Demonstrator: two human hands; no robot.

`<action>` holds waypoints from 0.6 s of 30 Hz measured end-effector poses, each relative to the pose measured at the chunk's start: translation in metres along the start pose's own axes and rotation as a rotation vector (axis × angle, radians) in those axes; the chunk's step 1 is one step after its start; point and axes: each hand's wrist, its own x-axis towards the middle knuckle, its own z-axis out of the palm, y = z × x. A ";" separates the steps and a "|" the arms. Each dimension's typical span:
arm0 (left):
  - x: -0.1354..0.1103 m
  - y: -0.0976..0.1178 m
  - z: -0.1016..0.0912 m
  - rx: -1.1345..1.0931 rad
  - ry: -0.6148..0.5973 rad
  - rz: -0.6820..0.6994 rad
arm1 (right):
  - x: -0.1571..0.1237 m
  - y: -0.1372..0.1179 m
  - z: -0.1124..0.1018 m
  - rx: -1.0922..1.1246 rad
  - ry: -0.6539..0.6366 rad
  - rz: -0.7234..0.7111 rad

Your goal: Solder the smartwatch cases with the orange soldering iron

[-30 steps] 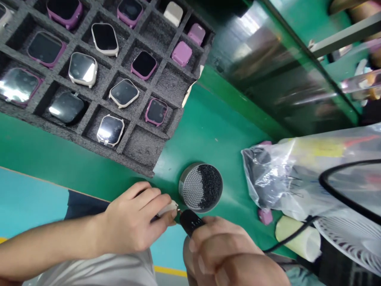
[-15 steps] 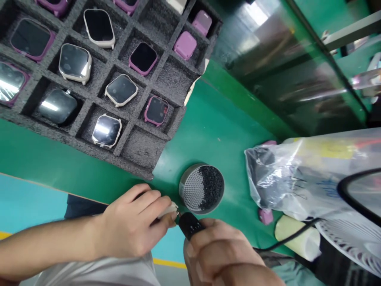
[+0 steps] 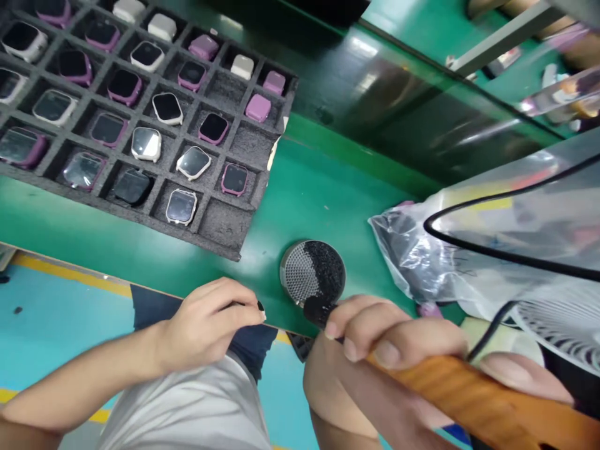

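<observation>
Compared with half a second ago, the two hands are drawing apart and the view is pulling back, so far more of the foam tray is showing. The left grip (image 3: pixel 206 325) is no longer showing the white piece it was pinching. Its fingers and thumb are curling closed on a small black tip (image 3: pixel 260 306), the only part of what it is grasping that shows.

The right grip (image 3: pixel 370 337) is clenching a long wood-grain handle (image 3: pixel 469 390), newly in view and running off to the grip's right. Just beyond its fingertips, a rounded black head (image 3: pixel 317 310) is overlapping the rim of a round metal tin (image 3: pixel 300 272) from this view; whether the head joins the handle, or touches the tin, is hidden. That single tin is sitting just above the right grip, with steel mesh filling one side and black granules (image 3: pixel 325 269) heaped on the other.

Farther up from the left grip, one dark foam tray (image 3: pixel 225 226) is lying on the green worktop (image 3: pixel 319 187), with about twenty-five smartwatches (image 3: pixel 180 206) sitting in its cells, some pink-framed, others white-framed, and the top rows running out of view. To the right of the right grip, one clear plastic bag (image 3: pixel 412 256) is lying with a black cable (image 3: pixel 515 255) crossing in front of it, and one white fan grille (image 3: pixel 557 325) is showing beyond them.
</observation>
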 end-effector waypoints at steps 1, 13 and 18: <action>-0.001 0.000 0.000 -0.019 0.001 -0.005 | -0.001 0.001 -0.001 0.015 0.000 -0.010; 0.057 -0.002 -0.056 0.476 0.242 -0.025 | -0.001 0.006 -0.007 0.118 -0.017 -0.011; 0.134 -0.051 -0.100 0.672 0.207 -0.007 | 0.001 0.008 -0.009 0.176 -0.048 -0.004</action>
